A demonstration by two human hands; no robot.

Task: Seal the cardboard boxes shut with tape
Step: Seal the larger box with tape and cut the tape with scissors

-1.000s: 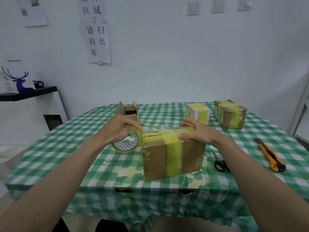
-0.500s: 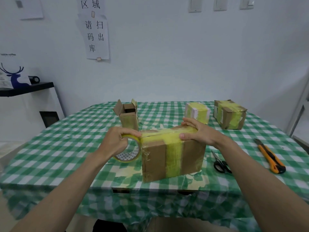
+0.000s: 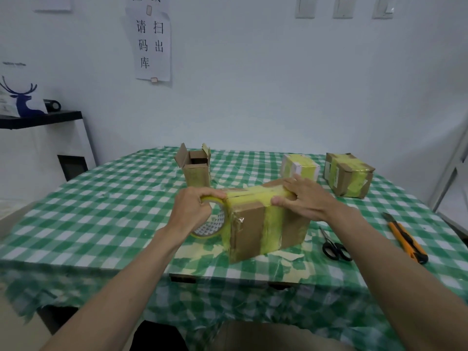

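The left hand (image 3: 193, 211) is gripping the tape roll (image 3: 211, 219), fingers curled round its rim, against the cardboard box (image 3: 263, 219)'s left end. The box's long axis is running left to right. The right hand (image 3: 307, 201) is pressing spread fingers, apparently flat, on its top.

A plain white wall (image 3: 253, 97) fills the back of the room under soft, even light. A paper notice (image 3: 151, 44) with black Chinese characters hangs on it, and three pale switch plates (image 3: 343, 7) sit in a row near the top right. At left a white cabinet (image 3: 43, 153) with a black top (image 3: 40, 119) carries a card printed with a blue deer (image 3: 22, 100) and a small black cylinder (image 3: 52, 105). The surface wears a green-and-white checked cloth (image 3: 101, 211). A pale frame (image 3: 453, 168) runs along the right edge.
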